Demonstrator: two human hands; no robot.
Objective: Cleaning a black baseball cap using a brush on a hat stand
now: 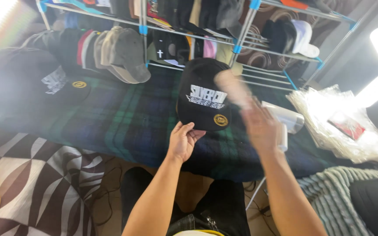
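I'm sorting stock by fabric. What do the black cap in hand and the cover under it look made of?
Cap: looks like matte woven cloth, cotton or wool blend, with a stiff flat brim bearing a shiny round gold sticker. The left hand holds the brim. Cover: soft, fuzzy dark green-blue plaid, probably fleece or wool blanket.

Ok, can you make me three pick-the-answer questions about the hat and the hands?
1. Where is the left hand?
A. on the brim of the black cap
B. on the rack
C. on the plastic bags

2. What colour is the round sticker on the brim?
A. gold
B. red
C. blue

3. How does the right hand look?
A. blurred, open above the cap
B. closed on a white tool
C. resting flat on the blanket

Answers: 1 A, its fingers pinch the brim edge. 2 A, it shines gold on black. 3 A, it is smeared and grips nothing.
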